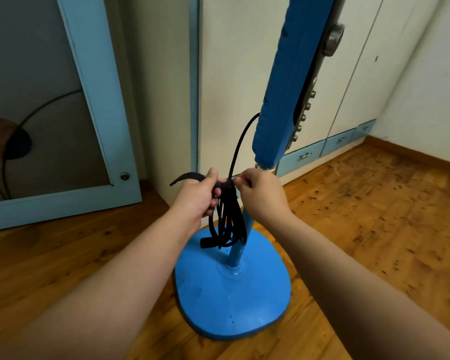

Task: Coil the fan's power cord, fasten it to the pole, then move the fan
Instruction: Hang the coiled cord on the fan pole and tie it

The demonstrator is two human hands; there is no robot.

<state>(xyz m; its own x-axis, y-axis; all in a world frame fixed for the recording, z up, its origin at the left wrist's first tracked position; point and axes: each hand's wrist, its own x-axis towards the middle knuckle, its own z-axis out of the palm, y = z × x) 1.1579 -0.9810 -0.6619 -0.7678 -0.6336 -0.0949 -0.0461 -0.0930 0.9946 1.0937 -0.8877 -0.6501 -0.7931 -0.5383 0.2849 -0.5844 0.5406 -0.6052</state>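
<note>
Cord (229, 219) loops are hanging in a bunched black coil against the blue pole (238, 252), just above the fan's base (231, 302), with the plug (207, 242) dangling at the bottom and one strand running up to the control housing (289, 94). The left hand (196, 197) is clenching the top of the bundle, apparently keeping the loops gathered at the pole, while a black strap (186, 176) is sticking out past its thumb. The right hand (264, 194) is pinching something small at the same spot, its fingers (240, 181) closed, likely working the fastening. Fastening looks underway, not finished. The fan is standing on the wooden floor (374, 216) near the cabinet drawers (304, 154).
</note>
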